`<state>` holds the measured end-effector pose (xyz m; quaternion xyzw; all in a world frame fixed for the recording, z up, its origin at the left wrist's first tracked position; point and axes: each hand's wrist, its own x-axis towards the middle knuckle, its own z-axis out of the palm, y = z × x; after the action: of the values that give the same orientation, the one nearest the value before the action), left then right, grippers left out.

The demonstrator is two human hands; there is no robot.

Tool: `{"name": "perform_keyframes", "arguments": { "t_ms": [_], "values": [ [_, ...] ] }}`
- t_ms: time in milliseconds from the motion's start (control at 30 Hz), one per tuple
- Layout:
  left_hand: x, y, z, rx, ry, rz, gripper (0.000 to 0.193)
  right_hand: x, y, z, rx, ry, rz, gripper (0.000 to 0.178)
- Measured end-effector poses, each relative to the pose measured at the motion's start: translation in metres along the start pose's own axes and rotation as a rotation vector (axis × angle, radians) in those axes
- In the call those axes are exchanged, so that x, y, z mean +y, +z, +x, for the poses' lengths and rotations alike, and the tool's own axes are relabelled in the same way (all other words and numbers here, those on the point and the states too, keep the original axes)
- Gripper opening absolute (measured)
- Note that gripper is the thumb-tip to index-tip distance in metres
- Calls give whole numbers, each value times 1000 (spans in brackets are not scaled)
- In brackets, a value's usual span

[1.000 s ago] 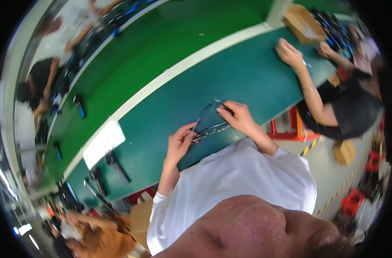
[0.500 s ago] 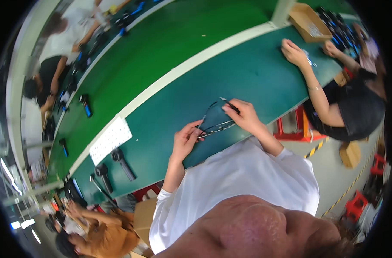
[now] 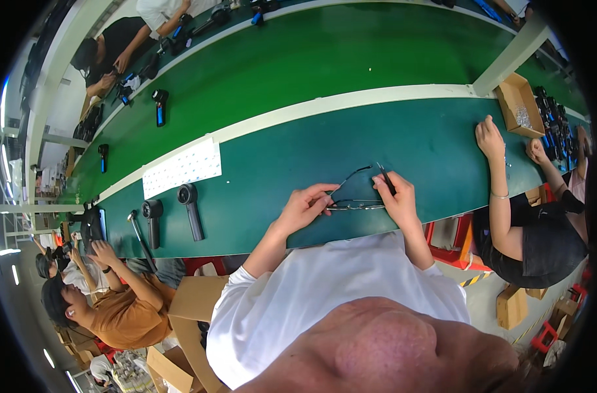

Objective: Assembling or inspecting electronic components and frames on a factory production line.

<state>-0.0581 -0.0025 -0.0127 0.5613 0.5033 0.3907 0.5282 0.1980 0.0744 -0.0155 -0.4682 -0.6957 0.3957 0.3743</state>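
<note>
A pair of eyeglasses (image 3: 355,207) with a thin dark frame is held just above the table's near edge, its front toward my chest. My left hand (image 3: 305,208) pinches the frame's left end, and a slim dark arm of it slants away to the right. At the right end my right hand (image 3: 401,199) is closed round a slender dark piece that points away from me; it looks like the other arm of the eyeglasses. Fingers hide part of both ends.
Two black handheld fans (image 3: 191,211) (image 3: 152,223) and a white sheet (image 3: 182,169) lie on the green table (image 3: 279,150) to the left. A co-worker's arm (image 3: 499,177) rests at the right, near a cardboard box (image 3: 516,105). A pale rail (image 3: 351,98) crosses behind.
The view has turned, so the table lies more level. My hands have drawn closer together with the eyeglasses, and the right hand's dark piece now points more steeply away.
</note>
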Motion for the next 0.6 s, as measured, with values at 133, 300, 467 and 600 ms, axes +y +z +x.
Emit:
{"name": "perform_keyframes", "arguments": {
  "t_ms": [133,300,467,600],
  "values": [
    [-2,0,1,-8,11,6,34,3,4,0,46,-60,40,12],
    [-1,-1,1,-11,15,16,34,3,4,0,51,-54,60,12],
    [0,-1,1,-11,15,6,34,1,4,1,46,-57,54,12],
    [0,-1,1,-8,27,27,34,3,5,0,45,-57,60,12]
  ]
}}
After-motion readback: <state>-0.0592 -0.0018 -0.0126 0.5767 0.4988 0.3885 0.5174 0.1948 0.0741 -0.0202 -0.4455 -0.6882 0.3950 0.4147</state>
